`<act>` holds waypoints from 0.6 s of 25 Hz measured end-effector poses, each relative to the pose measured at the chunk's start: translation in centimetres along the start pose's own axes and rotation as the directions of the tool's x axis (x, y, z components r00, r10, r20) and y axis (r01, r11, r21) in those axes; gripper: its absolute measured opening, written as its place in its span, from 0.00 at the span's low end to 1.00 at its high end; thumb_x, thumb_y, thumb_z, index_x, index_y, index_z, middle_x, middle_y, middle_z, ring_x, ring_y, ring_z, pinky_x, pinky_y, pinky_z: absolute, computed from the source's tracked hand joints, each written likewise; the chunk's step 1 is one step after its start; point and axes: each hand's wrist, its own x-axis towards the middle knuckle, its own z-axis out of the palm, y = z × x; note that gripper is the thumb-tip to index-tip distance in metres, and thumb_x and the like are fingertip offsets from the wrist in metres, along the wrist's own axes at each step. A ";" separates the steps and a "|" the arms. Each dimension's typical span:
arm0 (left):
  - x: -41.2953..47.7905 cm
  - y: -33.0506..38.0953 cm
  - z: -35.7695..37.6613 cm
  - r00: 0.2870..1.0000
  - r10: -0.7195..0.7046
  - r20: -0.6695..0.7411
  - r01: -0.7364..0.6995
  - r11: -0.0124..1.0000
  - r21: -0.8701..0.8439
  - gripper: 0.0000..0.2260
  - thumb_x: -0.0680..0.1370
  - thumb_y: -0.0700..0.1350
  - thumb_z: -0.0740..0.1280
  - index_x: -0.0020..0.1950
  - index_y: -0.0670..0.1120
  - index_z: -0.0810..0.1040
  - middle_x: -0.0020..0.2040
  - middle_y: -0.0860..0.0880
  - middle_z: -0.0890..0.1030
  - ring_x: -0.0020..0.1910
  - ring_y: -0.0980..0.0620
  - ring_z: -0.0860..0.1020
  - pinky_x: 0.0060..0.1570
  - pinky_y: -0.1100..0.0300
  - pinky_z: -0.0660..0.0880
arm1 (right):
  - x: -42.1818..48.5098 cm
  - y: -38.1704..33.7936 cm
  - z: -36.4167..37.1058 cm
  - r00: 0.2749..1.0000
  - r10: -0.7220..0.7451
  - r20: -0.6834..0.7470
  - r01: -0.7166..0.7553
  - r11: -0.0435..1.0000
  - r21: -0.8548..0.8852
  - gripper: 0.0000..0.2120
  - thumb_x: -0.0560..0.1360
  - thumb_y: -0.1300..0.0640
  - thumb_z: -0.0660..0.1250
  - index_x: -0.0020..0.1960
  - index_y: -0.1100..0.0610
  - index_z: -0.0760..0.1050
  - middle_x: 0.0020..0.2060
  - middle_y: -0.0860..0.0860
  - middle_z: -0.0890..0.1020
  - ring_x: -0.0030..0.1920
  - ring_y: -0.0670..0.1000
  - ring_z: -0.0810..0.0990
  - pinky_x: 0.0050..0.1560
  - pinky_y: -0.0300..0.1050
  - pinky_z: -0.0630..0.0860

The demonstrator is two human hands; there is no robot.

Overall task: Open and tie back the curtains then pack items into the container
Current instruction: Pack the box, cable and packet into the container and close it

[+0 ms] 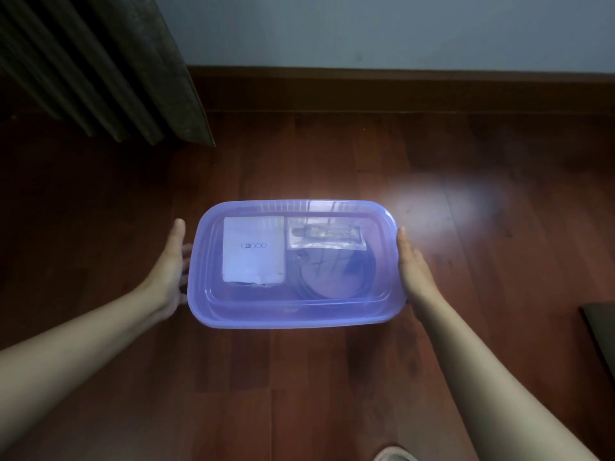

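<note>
Left hand at 9 o'clock and right hand at 3 o'clock press the ends of the container, fingers straight, curled round nothing.

one container, two hands, one curtain

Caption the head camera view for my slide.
On the wooden floor, left hand and right hand flank the packed, lidded purple container.

A: Container?
B: Translucent purple plastic, smooth, glossy.
A: Inside?
B: Matt white paper packet, clear shiny plastic bag.
A: Floor, curtain?
B: Floor's reddish wood planks w/ polished sheen; curtain's dark matt cloth.
</note>
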 end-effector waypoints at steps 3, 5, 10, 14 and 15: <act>-1.2 -2.1 1.4 0.997 0.078 -0.010 -0.078 0.997 0.030 0.30 0.68 0.75 0.54 0.52 0.54 0.80 0.51 0.49 0.84 0.51 0.48 0.81 0.55 0.48 0.76 | -0.4 1.3 0.5 1.000 0.017 0.005 -0.018 0.997 0.070 0.40 0.64 0.22 0.54 0.61 0.51 0.73 0.57 0.49 0.78 0.57 0.53 0.77 0.61 0.50 0.72; -1.1 -2.6 1.8 0.981 0.101 -0.165 -0.072 0.982 0.176 0.32 0.67 0.75 0.56 0.49 0.49 0.80 0.49 0.47 0.83 0.47 0.45 0.81 0.53 0.48 0.77 | -0.9 2.1 0.9 0.998 -0.041 -0.040 0.041 0.999 0.009 0.26 0.71 0.31 0.58 0.55 0.51 0.74 0.51 0.49 0.79 0.52 0.54 0.77 0.55 0.49 0.73; -1.6 -2.2 2.6 0.899 0.263 -0.350 -0.118 0.916 0.383 0.26 0.77 0.62 0.56 0.32 0.41 0.67 0.31 0.46 0.71 0.31 0.46 0.68 0.31 0.55 0.63 | -1.2 2.6 1.0 0.987 -0.114 -0.117 0.100 0.988 -0.116 0.22 0.71 0.34 0.63 0.53 0.50 0.75 0.46 0.48 0.80 0.52 0.57 0.78 0.60 0.55 0.72; -1.6 -2.3 2.8 0.889 0.301 -0.346 -0.144 0.900 0.413 0.25 0.78 0.60 0.57 0.29 0.45 0.60 0.28 0.46 0.67 0.28 0.49 0.64 0.29 0.56 0.59 | -1.3 2.7 1.0 0.980 -0.146 -0.133 0.129 0.984 -0.125 0.20 0.71 0.34 0.64 0.48 0.50 0.75 0.42 0.47 0.80 0.50 0.57 0.78 0.58 0.55 0.73; -1.5 -2.3 2.7 0.887 0.301 -0.349 -0.145 0.900 0.410 0.25 0.78 0.60 0.58 0.28 0.45 0.60 0.27 0.46 0.66 0.28 0.48 0.64 0.29 0.56 0.59 | -1.2 2.8 1.0 0.982 -0.139 -0.130 0.124 0.985 -0.120 0.20 0.71 0.34 0.64 0.47 0.51 0.75 0.41 0.46 0.80 0.50 0.57 0.78 0.58 0.55 0.73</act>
